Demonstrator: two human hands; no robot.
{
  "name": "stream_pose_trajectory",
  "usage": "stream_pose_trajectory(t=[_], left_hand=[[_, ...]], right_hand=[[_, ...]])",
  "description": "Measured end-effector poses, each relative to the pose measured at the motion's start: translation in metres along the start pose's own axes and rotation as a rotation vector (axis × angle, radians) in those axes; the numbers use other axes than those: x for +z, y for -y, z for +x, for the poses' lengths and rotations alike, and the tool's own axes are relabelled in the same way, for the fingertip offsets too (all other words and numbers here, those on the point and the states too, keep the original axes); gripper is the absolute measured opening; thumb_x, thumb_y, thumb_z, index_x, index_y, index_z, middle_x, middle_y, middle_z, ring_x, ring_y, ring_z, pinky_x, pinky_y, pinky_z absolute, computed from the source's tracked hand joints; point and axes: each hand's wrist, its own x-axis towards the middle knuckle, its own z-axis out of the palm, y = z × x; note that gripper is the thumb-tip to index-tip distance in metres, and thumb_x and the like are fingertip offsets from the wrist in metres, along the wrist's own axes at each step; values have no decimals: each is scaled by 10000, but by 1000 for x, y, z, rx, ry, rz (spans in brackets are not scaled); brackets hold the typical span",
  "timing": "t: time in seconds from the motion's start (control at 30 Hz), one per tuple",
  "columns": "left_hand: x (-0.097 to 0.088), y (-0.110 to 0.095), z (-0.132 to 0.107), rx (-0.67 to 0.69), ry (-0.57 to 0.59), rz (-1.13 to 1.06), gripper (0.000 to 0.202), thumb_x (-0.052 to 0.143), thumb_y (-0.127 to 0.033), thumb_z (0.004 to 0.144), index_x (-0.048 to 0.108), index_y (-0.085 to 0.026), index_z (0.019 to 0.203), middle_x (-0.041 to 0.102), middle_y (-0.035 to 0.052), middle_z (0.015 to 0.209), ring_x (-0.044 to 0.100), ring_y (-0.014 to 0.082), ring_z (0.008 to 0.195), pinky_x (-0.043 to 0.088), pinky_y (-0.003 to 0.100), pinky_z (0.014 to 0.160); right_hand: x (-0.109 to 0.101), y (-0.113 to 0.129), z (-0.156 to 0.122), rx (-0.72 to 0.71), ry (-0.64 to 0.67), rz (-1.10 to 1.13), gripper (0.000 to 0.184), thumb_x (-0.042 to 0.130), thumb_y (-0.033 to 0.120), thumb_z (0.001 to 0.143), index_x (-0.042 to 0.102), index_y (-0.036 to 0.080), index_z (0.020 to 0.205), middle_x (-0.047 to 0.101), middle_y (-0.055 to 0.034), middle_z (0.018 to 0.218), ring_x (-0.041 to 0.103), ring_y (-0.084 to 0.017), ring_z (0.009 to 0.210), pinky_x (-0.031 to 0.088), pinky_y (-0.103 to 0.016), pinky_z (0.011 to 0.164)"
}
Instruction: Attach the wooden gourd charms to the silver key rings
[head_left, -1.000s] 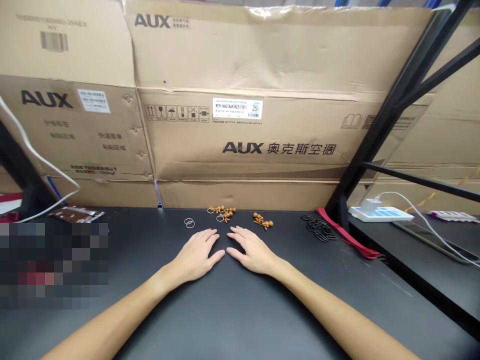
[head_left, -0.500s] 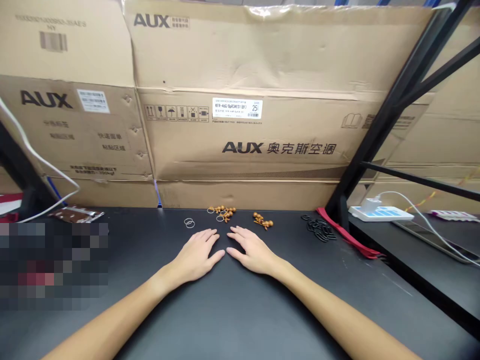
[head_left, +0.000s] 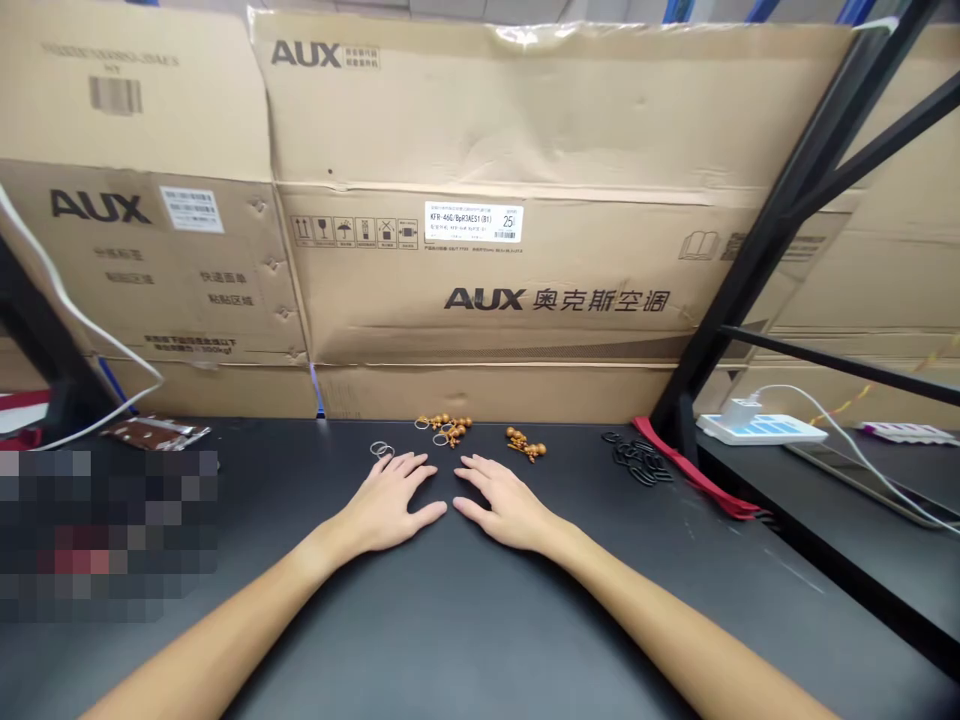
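Note:
Fingers outstretched, my left hand (head_left: 390,505) lies palm down on the black table (head_left: 450,640) and holds nothing. Just past its fingertips are two thin metal rings (head_left: 382,449), partly overlapping. My right hand (head_left: 502,503) rests flat opposite it, fingers apart, also without anything in it. Beyond the hands, in the middle, sits a small pile of gold-coloured charms with beads and rings (head_left: 454,430). A second little group of gold charms (head_left: 526,444) lies beyond my right fingertips. Farther right is a heap of black oval rings or clips (head_left: 639,460).
Cardboard boxes (head_left: 480,120) stand as a wall behind the table. A black metal frame (head_left: 735,270) rises at the right, with a red strap (head_left: 697,475) by its foot. Right of it are a white power strip (head_left: 761,428) and cable. A brown packet (head_left: 157,433) lies at left.
My left hand has shifted slightly to the left and forward, its fingers a little more spread, nearer the metal rings. My right hand stays almost still. The view has tilted slightly upward.

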Motion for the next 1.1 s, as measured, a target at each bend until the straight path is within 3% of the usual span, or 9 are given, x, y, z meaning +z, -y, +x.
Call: stream_pose_trajectory(t=[0.17, 0.3, 0.43, 0.63, 0.77, 0.9, 1.1], left_hand=[[-3, -7, -3, 83, -18, -59, 447, 470, -477, 909, 558, -190, 1241, 492, 116, 1381, 468, 275, 1259, 380, 443, 1054], [-3, -10, -4, 165, -89, -108, 376, 515, -396, 903, 542, -220, 1234, 486, 91, 1383, 472, 247, 1252, 391, 421, 1051], [2, -5, -2, 37, -172, -100, 574, 597, -497, 822, 489, -179, 1287, 525, 134, 1330, 489, 294, 1228, 406, 443, 1025], [5, -4, -2, -5, -138, -132, 562, 578, -535, 820, 518, -182, 1252, 592, 121, 1223, 557, 298, 1118, 444, 438, 960], [3, -8, -4, 38, -106, -229, 477, 579, -410, 854, 480, -205, 1273, 590, 98, 1175, 582, 249, 1040, 474, 396, 918], [3, -11, -5, 95, -57, -277, 398, 485, -276, 912, 435, -216, 1302, 570, 92, 1178, 548, 230, 1074, 452, 401, 954], [1, -13, -5, 113, -34, -255, 406, 389, -139, 914, 423, -224, 1309, 563, 89, 1179, 535, 221, 1086, 444, 398, 960]], right_hand=[[-1, 0, 0, 0, 7, -4, 498, 471, 467, 912, 517, 178, 1315, 419, -130, 1440, 353, -291, 1350, 284, -497, 1118], [-1, 0, 0, -1, 5, -5, 492, 472, 461, 913, 520, 175, 1311, 419, -138, 1438, 360, -296, 1346, 291, -503, 1112], [1, -2, -1, -31, -26, -2, 461, 474, 449, 917, 520, 200, 1303, 446, -126, 1421, 361, -290, 1345, 303, -510, 1101], [-1, 0, -3, -98, -31, -11, 425, 484, 409, 922, 505, 247, 1314, 462, -101, 1409, 396, -275, 1317, 312, -503, 1091], [-4, 3, -4, -144, -11, -5, 432, 498, 423, 917, 500, 278, 1324, 461, -89, 1407, 382, -268, 1320, 320, -483, 1084], [-6, 4, -4, -151, 20, -13, 401, 485, 447, 921, 531, 313, 1296, 459, -77, 1407, 378, -278, 1317, 316, -501, 1075], [-9, 10, -4, -176, 25, -23, 378, 485, 426, 926, 540, 321, 1285, 447, -73, 1414, 373, -274, 1315, 318, -493, 1071]])
